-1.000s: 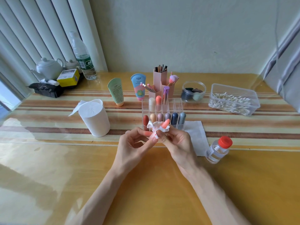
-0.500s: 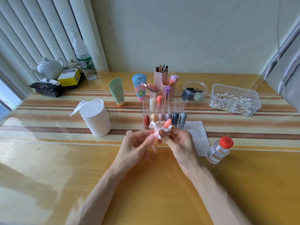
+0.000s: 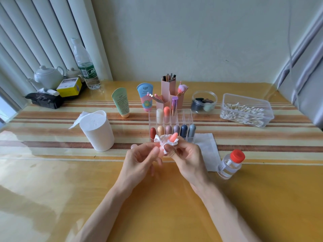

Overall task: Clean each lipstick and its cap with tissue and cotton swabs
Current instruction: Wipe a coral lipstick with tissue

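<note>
1 coral lipstick (image 3: 173, 137), frame centre, wrapped in crumpled tissue (image 3: 161, 140), just before clear organiser (image 3: 187, 116). Right hand (image 3: 187, 159) grips lipstick and tissue; left hand (image 3: 141, 163) pinches tissue.

I can read nothing for sure: the green label (image 3: 88, 72) on the clear plastic bottle (image 3: 82, 55) shows blurred white characters, and the print on the pale green squeeze tube (image 3: 120, 103) and the blue squeeze tube (image 3: 145, 95) is too small.

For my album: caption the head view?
Left hand grips a coral lipstick, right hand holds crumpled tissue around it, before a clear organizer.
</note>
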{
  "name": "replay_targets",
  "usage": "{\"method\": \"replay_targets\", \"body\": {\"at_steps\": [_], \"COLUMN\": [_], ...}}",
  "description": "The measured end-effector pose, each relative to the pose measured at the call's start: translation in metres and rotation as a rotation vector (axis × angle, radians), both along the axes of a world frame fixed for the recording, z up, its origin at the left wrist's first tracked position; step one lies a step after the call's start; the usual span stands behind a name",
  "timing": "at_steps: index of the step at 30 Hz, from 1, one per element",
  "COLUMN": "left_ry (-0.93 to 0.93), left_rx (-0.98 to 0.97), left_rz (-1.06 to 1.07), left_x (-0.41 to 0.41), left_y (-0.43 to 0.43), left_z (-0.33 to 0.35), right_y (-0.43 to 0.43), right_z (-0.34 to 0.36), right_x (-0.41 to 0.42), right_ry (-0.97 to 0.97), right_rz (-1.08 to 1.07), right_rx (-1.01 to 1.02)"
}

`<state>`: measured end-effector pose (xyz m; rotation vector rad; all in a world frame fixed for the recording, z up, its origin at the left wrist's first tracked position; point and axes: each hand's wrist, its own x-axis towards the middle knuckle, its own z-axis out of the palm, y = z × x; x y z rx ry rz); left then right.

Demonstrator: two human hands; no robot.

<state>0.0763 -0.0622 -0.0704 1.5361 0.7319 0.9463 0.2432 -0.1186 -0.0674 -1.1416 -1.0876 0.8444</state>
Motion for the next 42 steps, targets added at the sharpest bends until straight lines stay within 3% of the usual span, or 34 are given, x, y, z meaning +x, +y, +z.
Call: {"method": "replay_targets", "body": {"at_steps": [8, 16, 22, 28, 35, 42], "left_ry": [-0.022, 0.048, -0.022, 0.003, 0.011, 0.04], "left_rx": [0.03, -0.01, -0.033, -0.07, 0.05, -0.049], "left_rz": [0.074, -0.066, 0.029, -0.114, 0.059, -0.108], "left_x": [-0.0014, -0.001, 0.0036, 0.002, 0.0004, 0.0006], "left_y": [0.0009, -0.0016, -0.0045, -0.0041, -0.0016, -0.0007], "left_z": [0.0015, 0.0051, 0.0039, 0.0078, 0.0003, 0.0046], "right_y": [0.0012, -0.0003, 0.0006, -0.0022, 0.002, -0.0016], "right_z": [-0.0055, -0.0021, -0.0026, -0.0003, -0.0081, -0.0012], "right_x": [-0.0019, 0.0015, -0.0004, 0.0014, -0.0014, 0.0016], "right_ry": [-0.022, 0.018, -0.003, 0.037, -0.039, 0.021], "right_rz": [-0.028, -0.04, -0.033, -0.007, -0.036, -0.002], "right_rx": [-0.004, -0.013, -0.013, -0.011, 0.005, 0.006]}}
